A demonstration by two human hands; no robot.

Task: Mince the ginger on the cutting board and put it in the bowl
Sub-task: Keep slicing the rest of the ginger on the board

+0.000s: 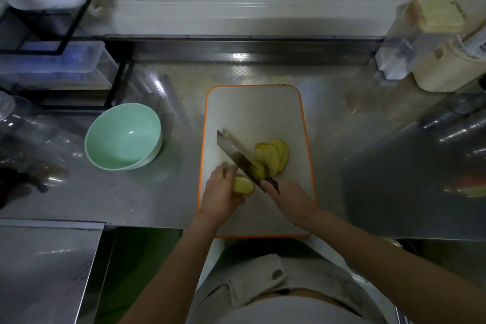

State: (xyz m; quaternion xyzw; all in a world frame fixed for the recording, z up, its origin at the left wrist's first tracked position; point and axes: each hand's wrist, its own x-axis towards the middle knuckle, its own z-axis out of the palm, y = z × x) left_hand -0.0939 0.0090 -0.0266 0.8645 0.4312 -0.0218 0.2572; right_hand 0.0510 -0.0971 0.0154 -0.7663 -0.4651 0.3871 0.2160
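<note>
A white cutting board [255,110] with an orange rim lies on the steel counter. Several yellow ginger slices [273,155] lie fanned out on it, right of the blade. My left hand [221,192] grips the uncut ginger piece [243,184] at the board's left side. My right hand [288,196] holds the black handle of a cleaver [236,155], whose blade runs diagonally up-left, with its edge down at the ginger between the piece and the slices. A mint-green bowl [123,137] with nothing in it stands left of the board.
A black wire rack [65,42] with clear plastic boxes stands at the back left. Clear and cream containers [434,60] stand at the back right. Glass jars [15,123] sit at the far left. The counter's front edge runs just below the board.
</note>
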